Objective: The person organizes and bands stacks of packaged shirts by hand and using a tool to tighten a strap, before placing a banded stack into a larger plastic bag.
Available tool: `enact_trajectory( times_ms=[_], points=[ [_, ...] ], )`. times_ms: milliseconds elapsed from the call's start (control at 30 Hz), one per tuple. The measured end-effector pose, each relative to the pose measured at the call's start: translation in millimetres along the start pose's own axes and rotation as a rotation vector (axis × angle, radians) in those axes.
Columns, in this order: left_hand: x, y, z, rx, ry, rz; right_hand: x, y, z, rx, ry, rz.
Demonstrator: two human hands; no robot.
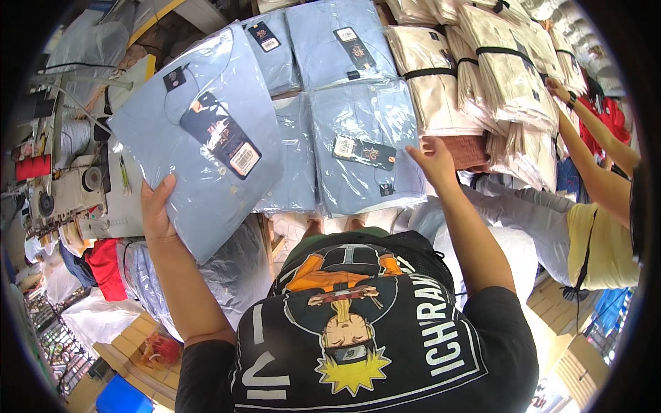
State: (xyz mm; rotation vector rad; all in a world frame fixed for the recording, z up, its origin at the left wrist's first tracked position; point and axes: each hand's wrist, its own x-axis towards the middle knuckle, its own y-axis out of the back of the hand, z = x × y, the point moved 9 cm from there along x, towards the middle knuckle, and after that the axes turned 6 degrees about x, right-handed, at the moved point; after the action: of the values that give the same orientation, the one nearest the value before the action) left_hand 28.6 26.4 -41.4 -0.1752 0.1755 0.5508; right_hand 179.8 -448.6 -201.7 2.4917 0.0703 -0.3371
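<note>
My left hand (160, 210) is closed on the lower left edge of a folded light blue shirt (227, 89) in a clear plastic bag. This bag is tilted and lifted above the neighbouring ones, with a dark hang tag (222, 135) inside. At the near edge of the table lies another bagged blue shirt (351, 175), its tag turned sideways. My right hand (435, 164) grips the right edge of that one, thumb on top; its other fingers are partly hidden. More bagged blue shirts (337, 38) lie behind, and one (292, 148) shows partly beneath the lifted bag.
Stacks of cream garments (509, 76) tied with black bands fill the right side, beside a reddish-brown block (463, 151). A sewing machine (72, 189) and a red thread spool (33, 167) stand at left. Another person's arms (592, 138) reach in from the right.
</note>
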Motion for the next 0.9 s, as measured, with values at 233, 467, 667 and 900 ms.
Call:
enact_trajectory(
  times_ms=[233,467,667,900],
  points=[
    [16.5,-43.5,-29.7,-0.024,0.116,-0.149,-19.1,-5.7,1.5,0.039,-0.133,-0.043],
    [26.5,-52.2,-71.6,0.046,0.263,-0.243,-41.4,-9.8,-43.5,0.106,0.099,-0.018],
    [29.3,-51.1,-82.8,0.090,0.319,-0.247,-99.0,-47.9,-160.3,0.259,0.333,-0.386],
    [26.5,-54.4,-79.2,0.142,0.344,-0.256,-104.2,-61.9,-173.2,0.391,0.481,-0.384]
  ],
)
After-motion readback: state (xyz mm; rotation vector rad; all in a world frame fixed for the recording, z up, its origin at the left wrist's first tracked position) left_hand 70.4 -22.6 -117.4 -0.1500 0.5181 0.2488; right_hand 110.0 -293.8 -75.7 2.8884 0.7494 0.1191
